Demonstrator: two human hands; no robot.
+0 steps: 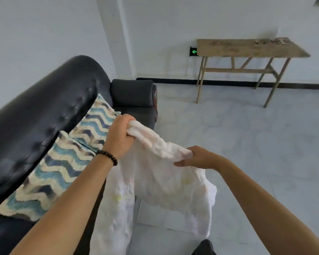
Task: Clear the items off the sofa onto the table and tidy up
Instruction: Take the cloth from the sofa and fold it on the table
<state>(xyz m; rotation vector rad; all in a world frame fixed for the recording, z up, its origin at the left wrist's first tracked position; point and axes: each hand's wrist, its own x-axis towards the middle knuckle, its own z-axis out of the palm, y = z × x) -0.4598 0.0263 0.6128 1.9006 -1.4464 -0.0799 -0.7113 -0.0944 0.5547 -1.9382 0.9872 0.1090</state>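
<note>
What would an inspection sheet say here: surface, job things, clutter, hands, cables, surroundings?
Surface: black sofa, two zigzag cushions lean on its backrest.
Job's things: white cloth held up off the sofa's front; wooden table at the far wall.
Clutter: small tangle on the table's right end, too small to identify.
Hands: left hand grips the cloth's bunched top edge; right hand grips it further along.
Cables: nothing seen.
Surroundings: white walls, pale tiled floor, green arrow sign beside the table.
</note>
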